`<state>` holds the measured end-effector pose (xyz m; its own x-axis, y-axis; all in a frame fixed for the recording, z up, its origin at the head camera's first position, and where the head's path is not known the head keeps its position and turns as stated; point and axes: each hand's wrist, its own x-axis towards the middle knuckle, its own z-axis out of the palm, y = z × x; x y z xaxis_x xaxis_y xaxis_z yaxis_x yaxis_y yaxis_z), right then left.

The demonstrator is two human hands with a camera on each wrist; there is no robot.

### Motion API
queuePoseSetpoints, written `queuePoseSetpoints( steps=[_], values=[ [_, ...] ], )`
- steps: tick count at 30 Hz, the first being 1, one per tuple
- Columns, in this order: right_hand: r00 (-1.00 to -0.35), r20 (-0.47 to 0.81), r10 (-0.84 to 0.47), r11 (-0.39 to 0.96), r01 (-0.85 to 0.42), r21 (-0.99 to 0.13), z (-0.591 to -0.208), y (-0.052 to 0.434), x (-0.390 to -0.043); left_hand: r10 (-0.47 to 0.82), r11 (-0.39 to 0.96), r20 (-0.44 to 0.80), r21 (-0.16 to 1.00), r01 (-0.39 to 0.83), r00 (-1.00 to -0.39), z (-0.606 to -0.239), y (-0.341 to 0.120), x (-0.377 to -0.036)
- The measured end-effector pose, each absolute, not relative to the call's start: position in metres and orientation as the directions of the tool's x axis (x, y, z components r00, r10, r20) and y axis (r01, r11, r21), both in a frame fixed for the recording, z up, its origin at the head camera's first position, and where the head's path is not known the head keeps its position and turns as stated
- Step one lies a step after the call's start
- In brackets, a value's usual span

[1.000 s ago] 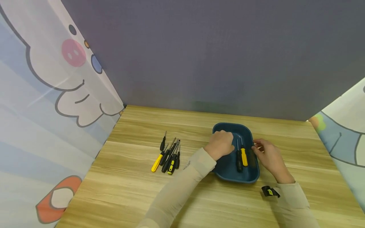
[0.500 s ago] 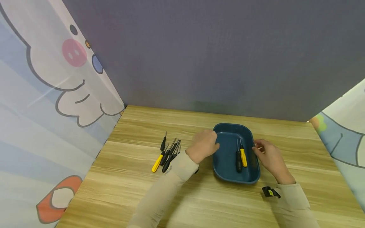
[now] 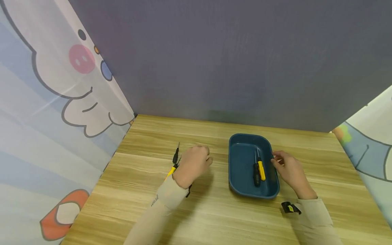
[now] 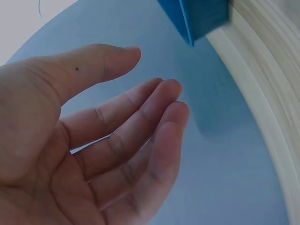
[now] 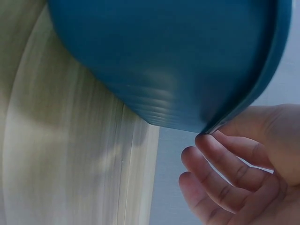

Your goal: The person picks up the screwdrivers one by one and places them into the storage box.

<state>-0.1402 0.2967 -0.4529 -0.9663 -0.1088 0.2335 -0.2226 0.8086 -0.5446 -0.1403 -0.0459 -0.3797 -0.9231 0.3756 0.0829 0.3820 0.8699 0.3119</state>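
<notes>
My left hand [image 3: 193, 165] is over the pile of screwdrivers on the left, covering most of them. In the left wrist view its loosely bent fingers and thumb hold nothing. A yellow-handled screwdriver [image 3: 171, 171] and a small black screwdriver [image 3: 175, 157] show beside it. The blue tray [image 3: 242, 166] contains a black-handled screwdriver [image 3: 256, 175] and a yellow-and-black one [image 3: 261, 170], side by side. On the tray's right side, my right hand [image 3: 291, 172] pinches the rim between thumb and index finger; the right wrist view shows its other fingers loosely bent below.
The wood-grain table [image 3: 211, 217] ends at a grey panel [image 3: 232, 68] at the back. A cartoon-printed curtain [image 3: 55, 119] hangs along the left, and another stretch lies at the right. A black strap [image 3: 291, 207] sticks out by the right cuff.
My left hand has moved left from above the tray to the screwdriver pile. The right hand stays at the tray's rim, and the two screwdrivers in the tray lie as before.
</notes>
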Motion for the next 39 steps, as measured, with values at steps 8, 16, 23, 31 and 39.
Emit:
queuePoseSetpoints(
  steps=[8,16,23,31,39],
  values=[
    [-0.970,0.218,-0.106,0.810,-0.212,-0.546,-0.453,0.297,-0.139,0.287,0.909,0.106,0.284,0.306,-0.952,-0.385,-0.083,-0.128],
    [-0.969,0.222,-0.105,0.809,-0.213,-0.548,-0.453,0.297,-0.138,0.146,0.952,0.005,0.273,0.141,-0.989,-0.399,-0.123,-0.125],
    [-0.970,0.221,-0.105,0.808,-0.212,-0.550,-0.453,0.297,-0.138,0.090,0.961,-0.023,0.265,0.081,-0.996,-0.417,-0.149,-0.122],
    [-0.969,0.226,-0.102,0.813,-0.212,-0.542,-0.453,0.296,-0.139,0.053,0.957,-0.132,0.288,0.013,-0.990,-0.431,-0.159,-0.124],
    [-0.971,0.218,-0.097,0.816,-0.203,-0.541,-0.452,0.296,-0.138,0.058,0.945,-0.177,0.327,-0.003,-0.982,-0.441,-0.160,-0.125]
  ],
)
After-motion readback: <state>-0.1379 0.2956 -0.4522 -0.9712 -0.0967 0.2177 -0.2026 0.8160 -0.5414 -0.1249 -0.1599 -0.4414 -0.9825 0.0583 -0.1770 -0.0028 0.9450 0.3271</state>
